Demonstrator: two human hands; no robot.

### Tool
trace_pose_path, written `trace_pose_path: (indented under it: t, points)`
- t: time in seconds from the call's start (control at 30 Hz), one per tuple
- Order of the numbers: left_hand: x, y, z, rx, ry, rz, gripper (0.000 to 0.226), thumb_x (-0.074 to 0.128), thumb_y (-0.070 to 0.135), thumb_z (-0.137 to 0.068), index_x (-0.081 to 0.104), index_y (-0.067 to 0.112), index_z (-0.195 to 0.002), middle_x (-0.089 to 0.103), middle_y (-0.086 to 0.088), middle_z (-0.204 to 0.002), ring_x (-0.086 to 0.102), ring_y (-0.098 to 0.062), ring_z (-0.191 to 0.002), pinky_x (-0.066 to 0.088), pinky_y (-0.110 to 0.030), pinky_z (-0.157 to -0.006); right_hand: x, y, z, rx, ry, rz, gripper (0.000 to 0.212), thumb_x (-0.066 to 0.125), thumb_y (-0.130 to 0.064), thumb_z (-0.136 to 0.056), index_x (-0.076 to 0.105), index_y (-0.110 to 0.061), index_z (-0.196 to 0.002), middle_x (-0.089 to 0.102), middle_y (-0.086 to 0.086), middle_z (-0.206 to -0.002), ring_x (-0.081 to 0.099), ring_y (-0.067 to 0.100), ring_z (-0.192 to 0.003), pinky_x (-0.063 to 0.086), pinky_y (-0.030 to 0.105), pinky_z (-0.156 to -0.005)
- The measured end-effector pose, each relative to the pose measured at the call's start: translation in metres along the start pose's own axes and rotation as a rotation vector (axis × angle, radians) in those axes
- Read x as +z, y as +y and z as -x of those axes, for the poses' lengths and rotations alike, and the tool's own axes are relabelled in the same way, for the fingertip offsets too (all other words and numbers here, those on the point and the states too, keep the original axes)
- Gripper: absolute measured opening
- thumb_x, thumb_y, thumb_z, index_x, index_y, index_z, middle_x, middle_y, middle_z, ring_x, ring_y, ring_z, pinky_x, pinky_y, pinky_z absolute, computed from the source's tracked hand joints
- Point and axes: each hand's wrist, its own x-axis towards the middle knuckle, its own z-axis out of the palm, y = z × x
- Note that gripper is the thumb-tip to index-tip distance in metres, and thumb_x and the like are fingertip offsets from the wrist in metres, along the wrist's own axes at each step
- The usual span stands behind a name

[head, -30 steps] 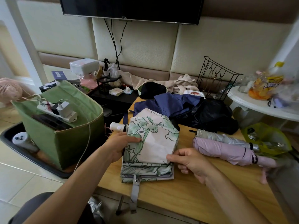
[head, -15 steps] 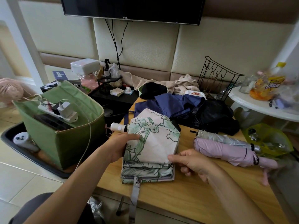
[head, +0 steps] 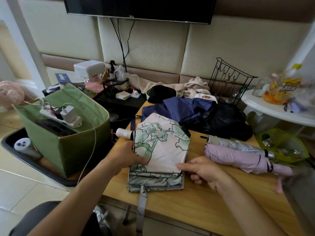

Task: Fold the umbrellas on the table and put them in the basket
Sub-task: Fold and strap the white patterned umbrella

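Observation:
A white umbrella with green leaf print [head: 162, 149] lies flattened on the wooden table [head: 196, 200], its white handle [head: 124, 133] pointing left and a grey strap hanging over the front edge. My left hand [head: 126, 157] holds its left edge, thumb on top of the fabric. My right hand [head: 202, 171] pinches the lower right corner of the top flap. A folded pink umbrella [head: 242, 159] and a silver one [head: 237, 144] lie to the right. A blue umbrella [head: 179, 109] and a black one [head: 223, 120] lie unfolded behind. The green fabric basket [head: 68, 147] stands left of the table.
The basket holds a power strip with chargers [head: 64, 114] and sits in a black tray [head: 34, 164]. A black wire rack [head: 228, 82], towels and a black cap lie at the back. A white round table [head: 279, 109] with snacks stands right, with a yellow bag below it.
Almost nothing has moved. My left thumb has slid a little down and to the right on the fabric; my right hand keeps its pinch on the flap corner.

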Motion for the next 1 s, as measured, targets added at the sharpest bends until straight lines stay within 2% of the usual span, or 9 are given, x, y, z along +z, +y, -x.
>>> trace_pose_path:
  t: [0.1,0.2,0.33,0.4,0.5,0.63,0.73,0.83,1.0]
  points:
    - [0.000,-0.002,0.000,0.007,0.026,-0.043,0.062,0.094,0.003,-0.065,0.063,0.017,-0.116,0.073,0.000,-0.105,0.069,-0.020,-0.101,0.061,-0.045,-0.088,0.003,0.002,-0.001,0.013,0.033,0.057,0.037,0.089,-0.028,-0.079,0.069,-0.004,-0.098,0.064,0.005,-0.075,0.036,0.007,-0.043,0.026,0.020,-0.040]
    - [0.003,-0.005,0.002,0.098,0.217,-0.354,0.073,0.095,0.024,-0.060,0.042,0.019,-0.110,0.053,0.003,-0.110,0.058,-0.020,-0.096,0.053,-0.036,-0.076,0.003,0.003,-0.005,0.003,0.067,0.105,0.040,0.090,-0.033,-0.077,0.069,-0.006,-0.097,0.063,0.004,-0.071,0.037,0.007,-0.041,0.026,0.021,-0.040]
    - [0.010,0.005,0.010,0.553,0.513,-0.678,0.043,0.078,0.032,-0.077,0.046,0.021,-0.103,0.043,0.003,-0.102,0.043,-0.019,-0.090,0.041,-0.032,-0.071,0.004,0.006,-0.010,-0.006,0.120,0.189,0.041,0.091,-0.040,-0.075,0.065,-0.011,-0.088,0.058,0.001,-0.066,0.039,0.008,-0.041,0.026,0.022,-0.041]
    - [0.015,0.010,0.011,0.719,0.337,-0.734,0.015,0.070,0.024,-0.088,0.056,0.025,-0.094,0.052,0.011,-0.094,0.049,-0.009,-0.082,0.044,-0.024,-0.069,0.006,0.007,-0.011,-0.028,0.150,0.249,0.041,0.090,-0.043,-0.075,0.066,-0.012,-0.086,0.057,-0.001,-0.062,0.040,0.009,-0.041,0.027,0.022,-0.042]
    - [0.027,0.002,0.010,0.666,0.071,-0.777,0.011,0.064,0.021,-0.092,0.064,0.030,-0.100,0.053,0.019,-0.089,0.050,-0.001,-0.076,0.041,-0.018,-0.067,0.009,0.006,-0.010,-0.077,0.231,0.394,0.043,0.090,-0.046,-0.074,0.063,-0.014,-0.083,0.057,-0.003,-0.063,0.045,0.010,-0.048,0.030,0.023,-0.045]
    - [0.028,-0.005,0.003,0.574,0.005,-0.758,0.018,0.069,0.025,-0.090,0.066,0.033,-0.105,0.057,0.021,-0.087,0.053,0.001,-0.078,0.045,-0.019,-0.067,0.019,0.001,-0.002,-0.192,0.476,0.730,0.060,0.089,-0.050,-0.073,0.044,-0.020,-0.098,0.055,-0.006,-0.090,0.050,0.013,-0.076,0.031,0.026,-0.053]
    - [0.024,-0.003,-0.003,0.505,-0.030,-0.720,0.019,0.072,0.027,-0.086,0.068,0.035,-0.103,0.063,0.019,-0.085,0.060,0.000,-0.079,0.055,-0.029,-0.072,0.025,0.000,0.002,-0.572,0.611,0.807,0.045,0.080,-0.028,-0.086,0.039,-0.022,-0.102,0.049,-0.009,-0.093,0.051,0.012,-0.079,0.032,0.020,-0.053]
    - [0.023,0.000,-0.006,0.471,-0.050,-0.723,0.018,0.073,0.027,-0.086,0.070,0.034,-0.102,0.064,0.019,-0.084,0.061,0.001,-0.078,0.055,-0.027,-0.072,0.023,-0.004,-0.001,-0.942,0.516,0.833,0.022,0.061,-0.011,-0.093,0.055,-0.023,-0.111,0.048,-0.016,-0.107,0.050,0.001,-0.089,0.040,0.011,-0.070]
    - [0.022,0.003,-0.009,0.471,-0.036,-0.643,0.015,0.071,0.018,-0.087,0.074,0.024,-0.100,0.068,0.014,-0.083,0.063,-0.001,-0.076,0.052,-0.024,-0.069,0.018,0.016,-0.024,-0.883,0.271,1.072,0.031,0.048,-0.029,-0.103,0.069,-0.020,-0.124,0.052,-0.012,-0.113,0.048,0.007,-0.107,0.046,0.024,-0.087]
